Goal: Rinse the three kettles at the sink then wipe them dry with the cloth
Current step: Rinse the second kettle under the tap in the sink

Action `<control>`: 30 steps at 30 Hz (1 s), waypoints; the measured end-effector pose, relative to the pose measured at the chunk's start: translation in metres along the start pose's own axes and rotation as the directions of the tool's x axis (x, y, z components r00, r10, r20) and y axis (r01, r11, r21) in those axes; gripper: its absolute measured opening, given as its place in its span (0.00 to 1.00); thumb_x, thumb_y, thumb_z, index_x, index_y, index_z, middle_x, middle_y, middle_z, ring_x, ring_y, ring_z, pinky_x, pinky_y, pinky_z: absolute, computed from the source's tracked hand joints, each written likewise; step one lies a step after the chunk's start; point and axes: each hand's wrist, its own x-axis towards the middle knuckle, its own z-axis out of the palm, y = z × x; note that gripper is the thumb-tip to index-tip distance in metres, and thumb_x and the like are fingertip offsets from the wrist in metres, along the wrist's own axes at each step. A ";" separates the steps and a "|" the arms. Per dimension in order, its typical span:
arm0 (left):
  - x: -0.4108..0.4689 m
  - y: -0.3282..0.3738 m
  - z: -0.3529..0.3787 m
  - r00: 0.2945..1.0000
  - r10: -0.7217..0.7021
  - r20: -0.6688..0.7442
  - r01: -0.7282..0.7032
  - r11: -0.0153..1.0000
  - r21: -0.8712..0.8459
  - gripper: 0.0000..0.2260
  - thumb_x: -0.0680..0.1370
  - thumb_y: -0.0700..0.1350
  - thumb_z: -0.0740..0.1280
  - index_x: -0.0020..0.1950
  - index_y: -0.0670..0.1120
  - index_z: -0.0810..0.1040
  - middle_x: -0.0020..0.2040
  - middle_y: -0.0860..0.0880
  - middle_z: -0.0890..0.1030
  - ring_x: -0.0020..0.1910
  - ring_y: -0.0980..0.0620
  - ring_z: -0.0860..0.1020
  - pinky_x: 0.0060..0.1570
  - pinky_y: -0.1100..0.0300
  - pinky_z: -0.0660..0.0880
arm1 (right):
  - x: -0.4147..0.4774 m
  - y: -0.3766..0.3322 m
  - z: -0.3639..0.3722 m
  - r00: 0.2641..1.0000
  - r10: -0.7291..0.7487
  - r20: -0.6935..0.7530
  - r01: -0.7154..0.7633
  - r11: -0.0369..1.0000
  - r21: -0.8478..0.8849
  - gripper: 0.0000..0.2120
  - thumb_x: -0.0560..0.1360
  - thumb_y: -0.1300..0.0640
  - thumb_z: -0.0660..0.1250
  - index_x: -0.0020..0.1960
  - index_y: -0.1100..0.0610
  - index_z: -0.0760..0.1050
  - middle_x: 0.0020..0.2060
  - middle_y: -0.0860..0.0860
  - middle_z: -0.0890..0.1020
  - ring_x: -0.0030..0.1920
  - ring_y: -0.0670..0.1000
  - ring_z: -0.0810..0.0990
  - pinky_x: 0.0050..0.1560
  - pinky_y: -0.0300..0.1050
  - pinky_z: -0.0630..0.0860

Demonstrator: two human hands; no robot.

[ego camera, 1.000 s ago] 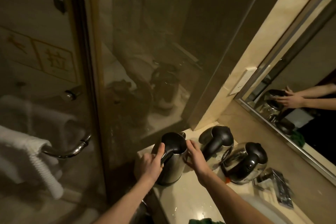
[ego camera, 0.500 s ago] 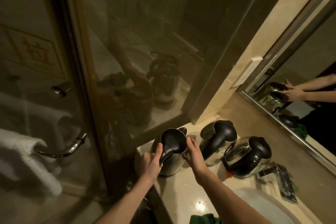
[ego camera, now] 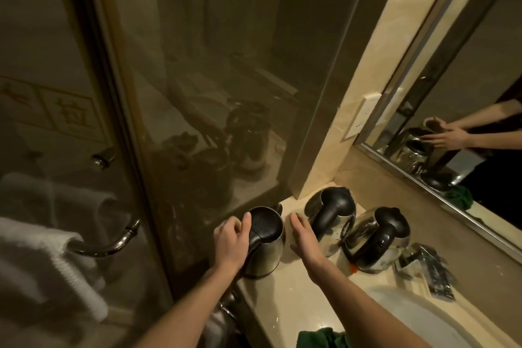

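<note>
I am standing at the marble tabletop [ego camera: 285, 299] with three steel electric kettles lined up along its far part. My left hand [ego camera: 230, 240] is gripping the black handle of the left kettle [ego camera: 271, 254], fingers curled round the handle and my thumb lying on the edge of its black lid. This kettle is standing upright at the tabletop's left edge, close to the glass door [ego camera: 197, 79].

My right hand [ego camera: 303, 237] is hovering open just beside the same kettle, its fingers [ego camera: 296, 223] straight and together; I cannot tell whether they are touching the steel. The middle kettle [ego camera: 336, 206] is sitting in the far left corner against the stone wall, and the right kettle [ego camera: 387, 232] is standing just beside it along the back edge, next to the chrome faucet [ego camera: 423, 260].

The white sink [ego camera: 409, 308] is showing at the lower right, and the green cloth [ego camera: 319, 338] is lying on the tabletop's near edge. On the glass door a gold-framed sign [ego camera: 74, 116] is reading "拉", above a curved door handle [ego camera: 107, 246] with a white towel [ego camera: 42, 248] draped on it. The mirror [ego camera: 466, 79] is reflecting my hands; no brand is readable on the kettles.
</note>
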 end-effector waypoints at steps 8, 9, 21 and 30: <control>-0.012 0.092 0.058 0.986 0.115 0.117 -0.095 0.982 -0.163 0.21 0.83 0.55 0.59 0.33 0.46 0.73 0.33 0.51 0.75 0.38 0.50 0.75 0.40 0.58 0.67 | -0.035 -0.019 -0.078 0.992 -0.082 -0.097 0.097 0.982 0.162 0.26 0.79 0.41 0.57 0.73 0.51 0.64 0.70 0.50 0.70 0.70 0.53 0.67 0.67 0.54 0.65; -0.014 0.097 0.072 0.982 0.099 0.158 -0.073 0.984 -0.163 0.22 0.83 0.55 0.58 0.35 0.44 0.74 0.34 0.50 0.76 0.40 0.48 0.76 0.42 0.55 0.68 | -0.038 -0.016 -0.089 0.989 -0.081 -0.124 0.102 0.980 0.174 0.24 0.79 0.41 0.57 0.71 0.51 0.66 0.68 0.50 0.71 0.68 0.53 0.69 0.66 0.54 0.67; 0.005 0.091 0.168 0.910 -0.253 0.329 0.239 0.967 0.084 0.37 0.77 0.71 0.52 0.54 0.39 0.81 0.53 0.38 0.83 0.55 0.37 0.80 0.59 0.46 0.76 | -0.067 0.012 -0.155 0.972 0.062 -0.228 -0.016 0.980 0.198 0.22 0.80 0.43 0.56 0.70 0.52 0.66 0.64 0.51 0.74 0.62 0.52 0.73 0.58 0.51 0.71; 0.013 0.084 0.175 0.887 -0.297 0.354 0.314 0.949 0.012 0.35 0.74 0.73 0.58 0.37 0.41 0.80 0.36 0.42 0.84 0.38 0.41 0.83 0.46 0.48 0.80 | -0.074 0.015 -0.162 0.965 0.042 -0.258 -0.008 0.991 0.130 0.20 0.80 0.42 0.55 0.69 0.49 0.64 0.63 0.50 0.71 0.63 0.52 0.71 0.62 0.54 0.71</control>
